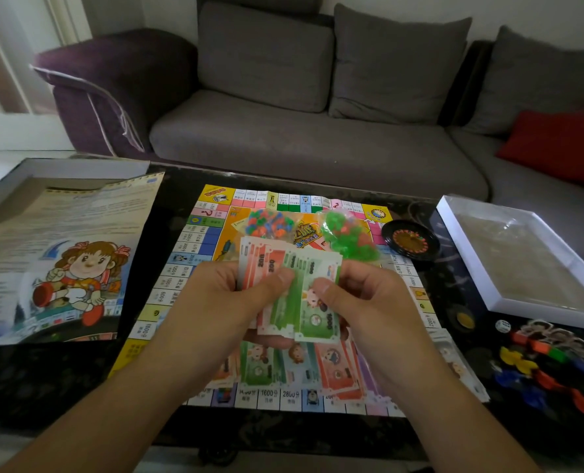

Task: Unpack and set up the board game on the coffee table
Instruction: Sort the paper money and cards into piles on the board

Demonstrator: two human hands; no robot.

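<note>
1. Grey sofa (317,138) cushions fill the background, and before them a dark glossy surface (45,380) carries the colourful game board (195,240), laid flat at its centre.
2. We hold a fan of play money (294,288) above the board: our left hand (222,302) grips the red and green notes from the left, thumb pressed on top, while our right hand (362,302) pinches the green notes from the right.
3. More notes (300,367) lie in rows on the board beneath our hands.
4. Two clear bags of small plastic pieces (348,233) rest on the board's far half.
5. A small roulette wheel (410,240) sits just beside the board's right edge.
6. Left lies the illustrated box lid (62,261); right, a white tray (522,261), with coloured pawns (549,370) near it.
</note>
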